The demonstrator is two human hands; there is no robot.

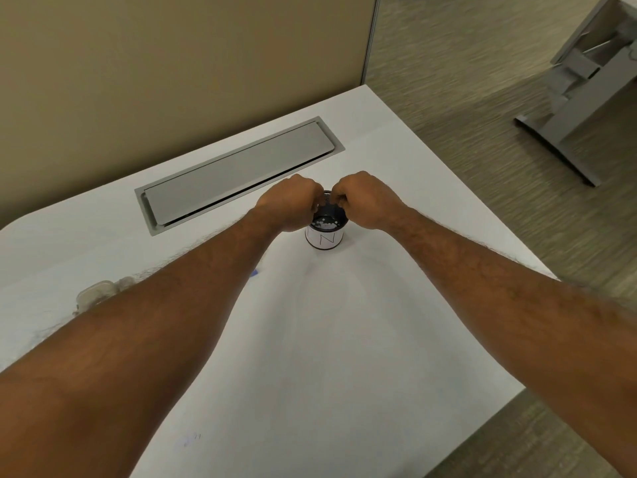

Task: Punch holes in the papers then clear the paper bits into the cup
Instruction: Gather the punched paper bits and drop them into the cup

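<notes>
Two bare arms reach out over a white bench (344,339). The left hand (287,205) and the right hand (367,201) meet over a small black cup (324,236). The cup stands upright on the bench, about in the middle from side to side and nearer the far edge than the near edge. It has a white label (325,239) on its side with some letters drawn on it. Inside the cup lie little white paper bits (325,225). Both hands are curled up with the fingers tucked in, right over the top of the cup, one hand on each side of the rim. The fingertips come close together over the far part of the rim. They seem to be pinching something small and dark there, but I cannot tell what it is. A long grey flap (238,174) is set into the bench just behind the cup, along the far edge. Near the left edge of the bench lies a small clear plastic thing (100,291), partly hidden by the left arm. It is too blurry to name. A tan wall (172,63) stands behind the bench. Past the right edge is a carpet floor (465,98) with a grey stand (579,108) on it.
</notes>
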